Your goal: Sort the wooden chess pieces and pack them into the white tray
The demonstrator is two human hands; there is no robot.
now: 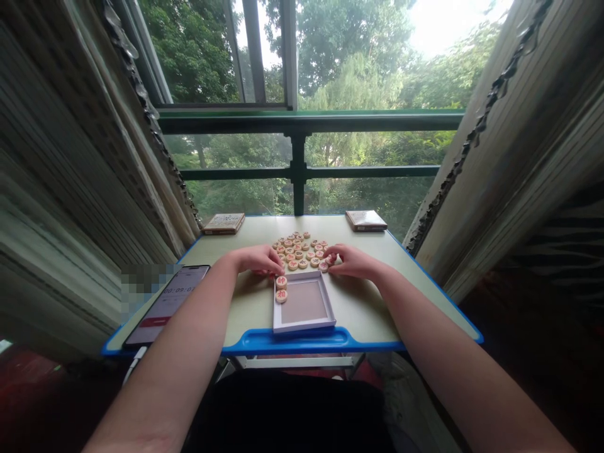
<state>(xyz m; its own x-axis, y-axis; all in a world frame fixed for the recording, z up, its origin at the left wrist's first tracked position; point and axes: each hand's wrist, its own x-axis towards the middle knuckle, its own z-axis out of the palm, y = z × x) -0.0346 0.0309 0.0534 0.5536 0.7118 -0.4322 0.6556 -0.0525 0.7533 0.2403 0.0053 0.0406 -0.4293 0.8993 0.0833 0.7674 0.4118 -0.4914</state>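
A pile of round wooden chess pieces point(299, 248) with red and dark characters lies in the middle of the small table point(358, 308). A shallow white tray point(304, 324) sits near the front edge, with two pieces point(281, 289) stacked along its left inner side. My left hand point(258, 259) rests at the pile's left edge, fingers curled down onto pieces. My right hand point(350, 260) is at the pile's right edge, fingertips pinched on a piece point(323, 266).
A phone point(167, 302) with a lit screen lies at the table's left edge. Two flat boxes stand at the back: one at the left point(224, 223), one at the right point(365, 219). Behind is a green window railing point(302, 121); curtains hang on both sides.
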